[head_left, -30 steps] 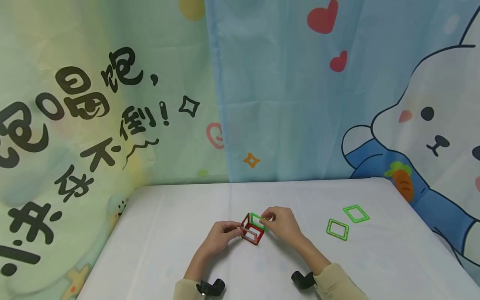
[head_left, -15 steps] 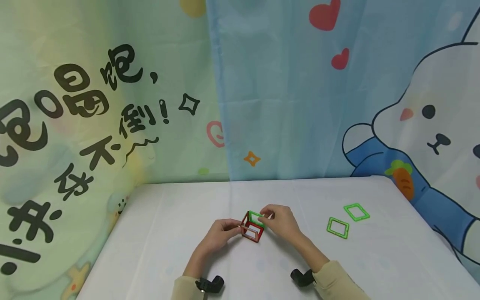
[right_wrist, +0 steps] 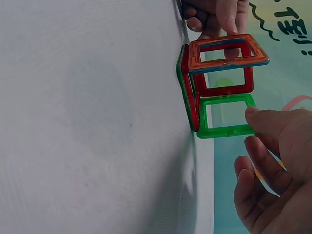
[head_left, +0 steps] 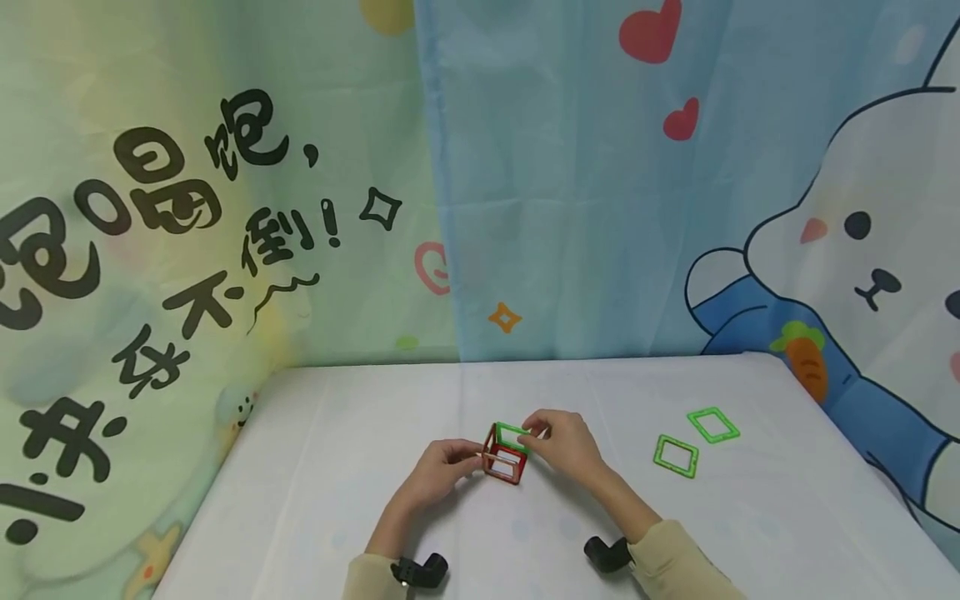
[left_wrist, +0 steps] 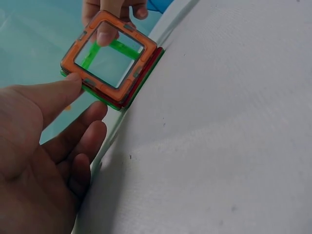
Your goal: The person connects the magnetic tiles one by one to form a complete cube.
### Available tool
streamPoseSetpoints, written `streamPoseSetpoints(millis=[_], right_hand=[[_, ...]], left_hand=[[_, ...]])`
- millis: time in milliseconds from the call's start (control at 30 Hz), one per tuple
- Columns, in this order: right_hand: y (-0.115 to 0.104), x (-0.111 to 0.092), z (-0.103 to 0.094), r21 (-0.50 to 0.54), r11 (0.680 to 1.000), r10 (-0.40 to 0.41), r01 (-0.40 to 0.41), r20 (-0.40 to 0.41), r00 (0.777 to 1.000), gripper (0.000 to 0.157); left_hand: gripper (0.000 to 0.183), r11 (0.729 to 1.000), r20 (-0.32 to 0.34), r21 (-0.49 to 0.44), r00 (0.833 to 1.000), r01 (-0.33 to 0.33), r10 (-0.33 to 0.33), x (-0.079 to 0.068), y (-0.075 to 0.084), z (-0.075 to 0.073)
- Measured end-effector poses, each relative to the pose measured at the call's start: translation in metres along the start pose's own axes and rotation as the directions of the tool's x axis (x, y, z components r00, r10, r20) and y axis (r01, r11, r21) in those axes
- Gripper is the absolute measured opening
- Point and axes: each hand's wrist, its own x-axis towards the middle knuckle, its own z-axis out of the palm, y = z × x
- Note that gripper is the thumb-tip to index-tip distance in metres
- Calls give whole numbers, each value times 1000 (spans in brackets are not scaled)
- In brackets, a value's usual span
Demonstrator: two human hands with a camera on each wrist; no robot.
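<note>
Pinching the orange tile [left_wrist: 133,70] at its upper edge, the left hand [head_left: 450,462] sits to the left of the red base tile [right_wrist: 188,87], which serves here as the landmark. Its thumb lies against the outer face of the orange frame, while a fingertip shows through the window from the inner side; the remaining fingers bend loosely below, apart from the frame.

On the opposite side of the base, the right hand [head_left: 564,446] grasps the green tile [right_wrist: 226,131] between thumb and index finger. The thumb tip overlaps the edge farthest from the base, and the other fingers curl beneath without holding anything. How hard either pair presses cannot be told.

The orange tile stands along the base's near side, the green tile along its far side, and an upright red tile [right_wrist: 226,90] rises from its left side, between those two. A green rim shows along the underside of the base.

Well to the right of the base, two loose frames lie on the white cloth [head_left: 480,550]: the nearer green frame [head_left: 673,470] and, just beyond it, the farther green frame [head_left: 702,427].
</note>
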Motion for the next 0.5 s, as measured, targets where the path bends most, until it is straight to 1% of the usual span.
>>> streamPoseSetpoints(millis=[133, 300, 500], right_hand=[[2, 1, 0, 7, 1000, -3, 3, -3, 1000, 11], [4, 2, 2, 11, 1000, 16, -16, 23, 1000, 10], [5, 3, -3, -4, 1000, -5, 5, 13, 1000, 11]], left_hand=[[20, 999, -1, 27, 1000, 18, -18, 0, 1, -1], [18, 999, -5, 37, 999, 37, -36, -2, 3, -1], [15, 999, -14, 50, 1000, 20, -19, -2, 7, 0]])
